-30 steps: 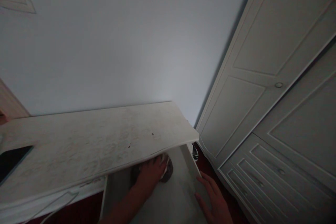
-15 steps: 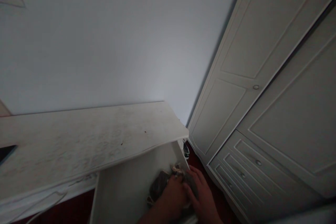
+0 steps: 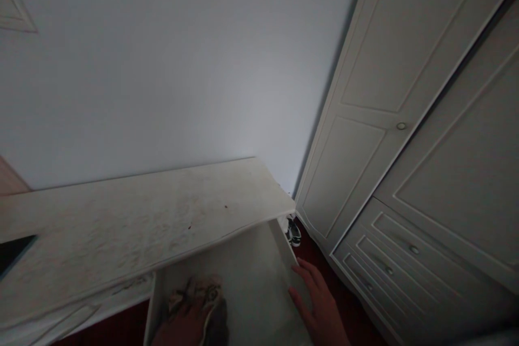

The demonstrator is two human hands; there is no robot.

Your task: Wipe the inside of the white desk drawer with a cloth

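The white tabletop, smudged with grey, bears two small dark specks and, at far left, a dark flat slab. A crumpled cloth lies in the open drawer; a shoe sits on the dark red floor.

The cloth is patterned in tan and dark brown, with a plainer grey-brown part; the drawer is pale grey-white, the bench off-white mottled with grey, the wall bluish grey, the wardrobe greyish white, the floor deep red, the shoe black and white
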